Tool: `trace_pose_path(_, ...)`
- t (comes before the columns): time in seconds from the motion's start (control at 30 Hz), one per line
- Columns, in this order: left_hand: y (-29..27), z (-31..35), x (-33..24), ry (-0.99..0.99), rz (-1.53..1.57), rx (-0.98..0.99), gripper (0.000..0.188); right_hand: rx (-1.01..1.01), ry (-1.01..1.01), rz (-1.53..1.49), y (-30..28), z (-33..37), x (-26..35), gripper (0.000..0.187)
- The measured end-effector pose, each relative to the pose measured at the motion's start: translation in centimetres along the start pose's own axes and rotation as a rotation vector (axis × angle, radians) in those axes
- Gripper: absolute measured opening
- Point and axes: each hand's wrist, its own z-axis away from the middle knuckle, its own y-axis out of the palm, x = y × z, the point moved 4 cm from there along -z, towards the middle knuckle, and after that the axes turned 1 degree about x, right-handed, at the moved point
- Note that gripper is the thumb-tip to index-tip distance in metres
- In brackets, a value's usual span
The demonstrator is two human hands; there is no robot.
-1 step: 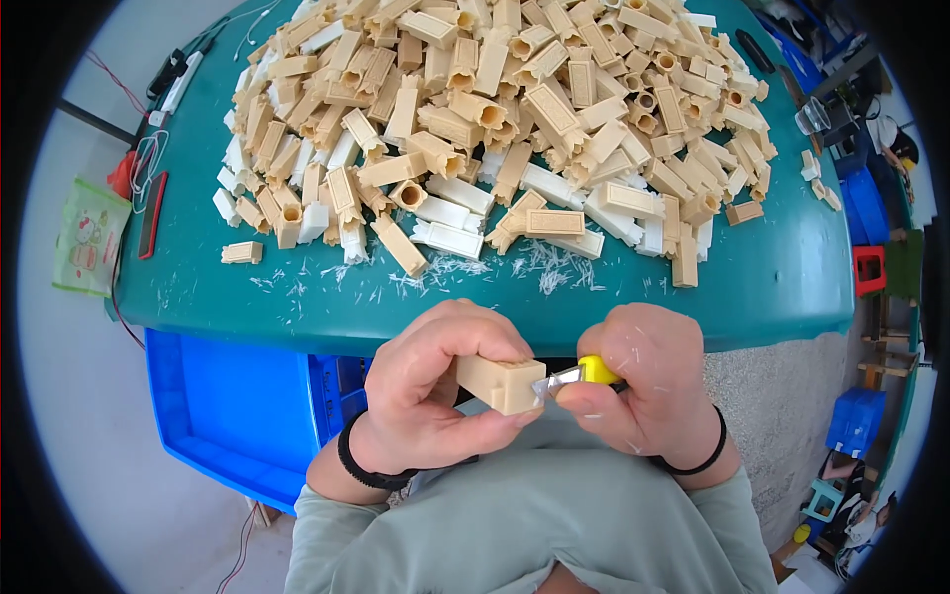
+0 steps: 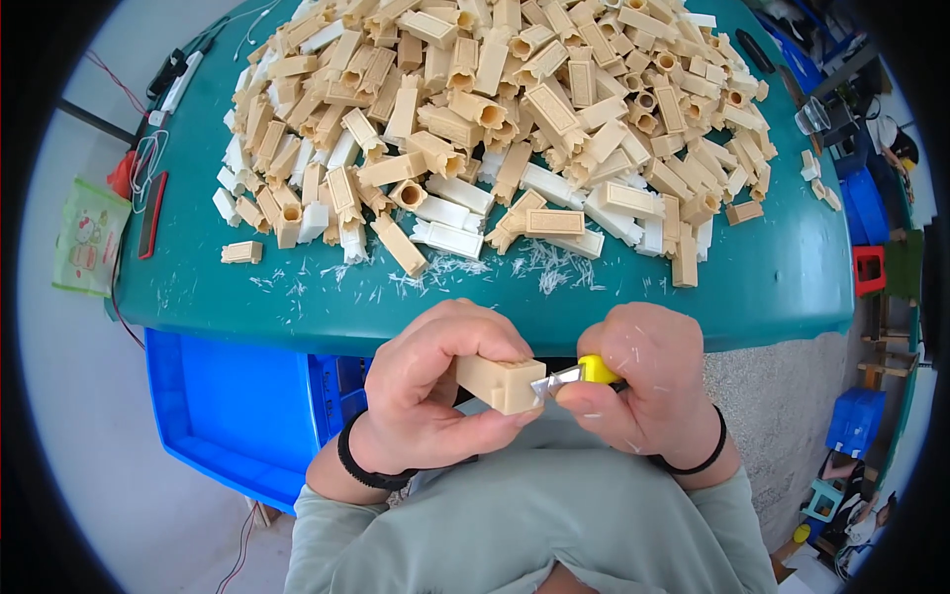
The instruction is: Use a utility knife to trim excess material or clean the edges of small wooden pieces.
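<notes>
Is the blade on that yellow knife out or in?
Out: silver blade shows beyond the yellow handle in the right hand, pointing toward the beige block.

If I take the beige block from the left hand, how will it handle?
Probably stiff: the beige block shows crisp, straight edges in the left hand. Likely light for its size, if hollow like the similar open-ended pieces in the pile. Unlikely to roll, given its flat sides.

Left grip [image 2: 430,386] and right grip [image 2: 648,381] close together, fingers [image 2: 483,337] curled, thumbs [image 2: 485,433] toward each other, forearms [image 2: 338,480] angled inward.
</notes>
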Motion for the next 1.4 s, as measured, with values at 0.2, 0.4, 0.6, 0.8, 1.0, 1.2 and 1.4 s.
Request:
trace_pose_path(0.2, 0.0, 0.0, -0.1, 0.012, -0.031, 0.005, 0.036, -0.032, -0.028, 0.056, 0.0, 0.0, -0.2, 0.031)
trace_pose_path(0.4, 0.6, 0.1, -0.7, -0.015, 0.073, 0.148, 0.034, -0.131, 0.212, 0.043, -0.6, 0.1, -2.7, 0.027)
trace_pose_path(0.6, 0.4, -0.2, -0.2, -0.059, 0.055, 0.065, 0.033, -0.013, 0.373, -0.417, -0.1, 0.4, -1.9, 0.027)
trace_pose_path(0.8, 0.1, -0.3, -0.3, 0.015, -0.152, 0.127, 0.037, 0.044, 0.366, -0.495, -0.1, 0.0, -0.7, 0.028)
trace_pose_path(1.0, 0.8, -0.5, -0.4, 0.028, -0.263, 0.120, 0.041, 0.067, 0.431, -0.510, 0.8, -0.3, -0.4, 0.030)
trace_pose_path(1.2, 0.5, 0.4, 1.5, 0.067, 0.128, -0.049, 0.048, 0.010, 0.437, -0.432, 1.1, 0.2, -1.7, 0.025)
trace_pose_path(1.4, -0.6, -0.9, -0.1, 0.038, -0.267, 0.144, 0.039, 0.049, 0.159, -0.316, 0.5, 0.1, -1.5, 0.026)
